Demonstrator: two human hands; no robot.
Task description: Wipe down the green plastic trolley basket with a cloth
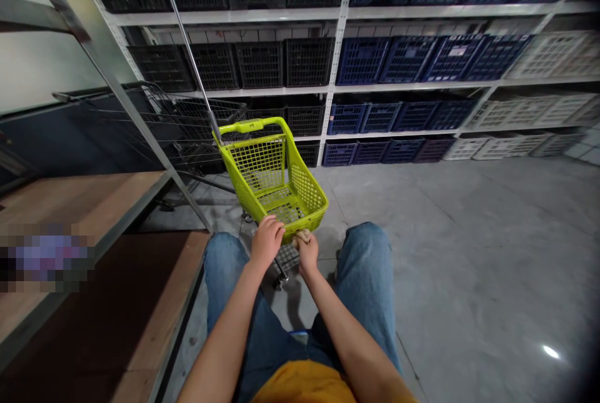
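We have the cart (305, 189) at the centre of the frame, its near end just above the gap between the knees (368, 247). Our left hand (268, 240) lies at the near rim, fingers bent over it; we cannot tell whether it grips or only rests. Our right hand (308, 252) is closed around a cloth (304, 235), pressed against or right beside the same end.

The basket looks like moulded plastic, so we judge it stiff, fairly light and smooth enough to slip under a loose palm. With a wheel (281, 281) below, the cart may roll when pushed, so the thick rim seems the best hold here, the handle (248, 126) being at the far end. The cloth looks soft and bunches easily; a closed fist suits it.
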